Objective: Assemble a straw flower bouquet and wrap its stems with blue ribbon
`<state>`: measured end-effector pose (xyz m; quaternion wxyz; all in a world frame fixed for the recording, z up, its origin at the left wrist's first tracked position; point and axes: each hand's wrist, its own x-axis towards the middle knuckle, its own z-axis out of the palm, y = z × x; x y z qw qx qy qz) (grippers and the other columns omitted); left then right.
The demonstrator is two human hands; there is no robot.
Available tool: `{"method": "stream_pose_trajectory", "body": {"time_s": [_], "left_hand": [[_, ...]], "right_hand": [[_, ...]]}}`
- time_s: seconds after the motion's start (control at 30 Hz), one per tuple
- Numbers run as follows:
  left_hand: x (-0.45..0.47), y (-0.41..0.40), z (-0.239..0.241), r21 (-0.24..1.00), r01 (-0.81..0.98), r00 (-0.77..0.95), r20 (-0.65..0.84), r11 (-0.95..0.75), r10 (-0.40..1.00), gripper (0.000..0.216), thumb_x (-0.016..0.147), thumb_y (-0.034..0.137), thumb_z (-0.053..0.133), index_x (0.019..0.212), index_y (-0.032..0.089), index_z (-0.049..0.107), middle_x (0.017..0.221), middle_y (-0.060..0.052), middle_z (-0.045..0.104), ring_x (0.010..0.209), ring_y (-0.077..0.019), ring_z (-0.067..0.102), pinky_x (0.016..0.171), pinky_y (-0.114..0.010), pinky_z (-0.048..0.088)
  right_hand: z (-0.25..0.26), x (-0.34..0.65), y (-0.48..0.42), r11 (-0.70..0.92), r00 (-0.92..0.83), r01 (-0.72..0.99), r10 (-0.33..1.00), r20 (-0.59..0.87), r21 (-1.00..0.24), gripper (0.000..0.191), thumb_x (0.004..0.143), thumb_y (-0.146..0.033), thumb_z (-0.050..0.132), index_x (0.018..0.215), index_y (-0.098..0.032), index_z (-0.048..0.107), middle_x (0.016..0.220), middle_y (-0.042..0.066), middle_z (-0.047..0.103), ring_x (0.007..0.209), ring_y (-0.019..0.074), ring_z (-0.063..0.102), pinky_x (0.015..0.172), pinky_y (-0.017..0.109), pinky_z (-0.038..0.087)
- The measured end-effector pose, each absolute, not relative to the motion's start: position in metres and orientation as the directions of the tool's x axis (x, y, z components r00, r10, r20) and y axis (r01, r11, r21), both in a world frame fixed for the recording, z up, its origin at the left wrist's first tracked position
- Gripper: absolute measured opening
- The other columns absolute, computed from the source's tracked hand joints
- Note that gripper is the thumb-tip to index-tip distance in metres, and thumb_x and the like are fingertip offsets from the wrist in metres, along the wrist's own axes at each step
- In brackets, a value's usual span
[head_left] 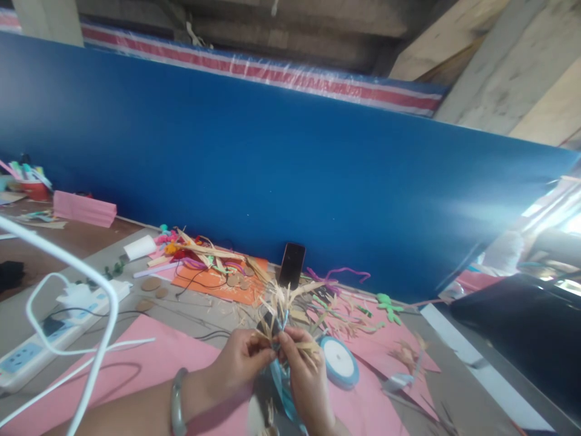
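Observation:
Straw-coloured strips (pixel 282 298) fan out from a bundle at the middle front, with a light blue ribbon (pixel 282 393) at its neck and hanging below. My left hand (pixel 240 358), a bangle on its wrist, pinches the bundle's neck from the left. From the other side, the thumb and fingers of my right hand (pixel 305 369) are closed on the same spot, and strips stick out past its fingers. Whether the ribbon is knotted there is hidden by my fingertips. Close to my right hand lies a blue ribbon spool (pixel 340 362) with a white face.
A phone (pixel 292 265) leans against the blue partition (pixel 290 169). Craft scraps cover an orange sheet (pixel 240 293) and pink paper (pixel 381 412). At left are a power strip (pixel 97 306) and a white cable (pixel 113 303) looping up close. A green pipe-cleaner figure (pixel 388 307) lies right.

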<state>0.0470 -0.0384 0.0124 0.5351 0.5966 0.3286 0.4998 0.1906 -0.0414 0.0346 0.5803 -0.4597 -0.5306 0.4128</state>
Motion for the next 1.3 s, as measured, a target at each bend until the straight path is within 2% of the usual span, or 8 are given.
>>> {"method": "stream_pose_trajectory", "body": {"time_s": [0.2,0.47,0.6,0.73,0.9,1.0,1.2,1.3], "left_hand": [[0.047,-0.037,0.013,0.964,-0.223,0.313,0.212,-0.145,0.926,0.033,0.080,0.043,0.070,0.076,0.011,0.074,0.071,-0.007,0.068,0.069,-0.0170,0.058,0.067,-0.026,0.044],[0.040,-0.029,0.019,0.975,-0.222,0.435,0.098,0.001,0.895,0.039,0.080,0.049,0.066,0.073,0.011,0.074,0.053,0.000,0.055,0.047,-0.0085,0.041,0.050,-0.022,0.034],[0.036,-0.023,0.012,0.989,-0.130,0.423,0.117,-0.067,0.898,0.029,0.072,0.040,0.074,0.072,0.011,0.074,0.061,-0.003,0.061,0.054,-0.0104,0.047,0.053,-0.023,0.035],[0.035,-0.020,0.000,0.993,-0.095,0.408,0.097,-0.063,0.908,0.030,0.066,0.039,0.080,0.071,0.010,0.074,0.062,-0.004,0.062,0.057,-0.0130,0.053,0.055,-0.024,0.038],[0.033,-0.021,0.001,0.989,-0.126,0.308,0.113,-0.077,0.945,0.029,0.068,0.040,0.079,0.069,0.011,0.074,0.064,-0.004,0.063,0.062,-0.0147,0.054,0.059,-0.025,0.041],[0.030,-0.020,0.007,0.984,-0.115,0.267,0.161,-0.134,0.950,0.026,0.070,0.038,0.078,0.068,0.013,0.074,0.065,-0.004,0.062,0.064,-0.0153,0.054,0.059,-0.025,0.041],[0.032,-0.021,0.009,0.980,-0.121,0.224,0.182,-0.158,0.958,0.023,0.070,0.036,0.078,0.064,0.014,0.072,0.061,-0.003,0.059,0.062,-0.0152,0.053,0.058,-0.025,0.041],[0.034,-0.022,0.009,0.981,-0.115,0.245,0.182,-0.158,0.952,0.023,0.070,0.035,0.078,0.062,0.014,0.071,0.061,-0.002,0.060,0.062,-0.0149,0.054,0.060,-0.026,0.042]], "right_hand": [[0.029,0.192,-0.041,0.224,0.084,-0.029,0.972,0.221,-0.974,0.025,0.075,-0.041,0.074,0.079,-0.018,0.068,0.060,0.001,0.067,0.051,0.0141,0.056,0.052,0.025,0.047],[0.021,0.194,-0.036,0.198,0.084,-0.061,0.978,0.192,-0.978,0.026,0.079,-0.042,0.073,0.078,-0.017,0.068,0.061,0.000,0.064,0.052,0.0129,0.054,0.053,0.025,0.043],[0.021,0.195,-0.035,0.196,0.106,-0.081,0.977,0.187,-0.977,0.027,0.077,-0.042,0.074,0.081,-0.017,0.068,0.057,-0.002,0.062,0.050,0.0113,0.050,0.052,0.024,0.041],[0.021,0.195,-0.034,0.164,0.103,-0.107,0.983,0.153,-0.981,0.029,0.073,-0.041,0.078,0.084,-0.016,0.069,0.056,-0.002,0.062,0.050,0.0120,0.052,0.053,0.024,0.042],[0.024,0.196,-0.036,0.077,0.012,-0.215,0.997,0.076,-0.974,0.041,0.068,-0.037,0.082,0.101,-0.017,0.069,0.083,0.007,0.074,0.074,0.0217,0.066,0.068,0.031,0.052],[0.023,0.196,-0.036,0.083,-0.006,-0.236,0.996,0.087,-0.968,0.045,0.066,-0.034,0.084,0.106,-0.019,0.068,0.088,0.006,0.074,0.085,0.0247,0.067,0.077,0.034,0.052],[0.018,0.199,-0.034,0.122,0.035,-0.197,0.992,0.117,-0.973,0.036,0.072,-0.036,0.080,0.100,-0.019,0.068,0.081,0.004,0.072,0.077,0.0209,0.065,0.073,0.031,0.050],[0.020,0.200,-0.033,0.166,0.089,-0.130,0.984,0.155,-0.978,0.024,0.074,-0.037,0.078,0.086,-0.018,0.071,0.074,0.001,0.068,0.068,0.0161,0.059,0.067,0.026,0.047]]}}
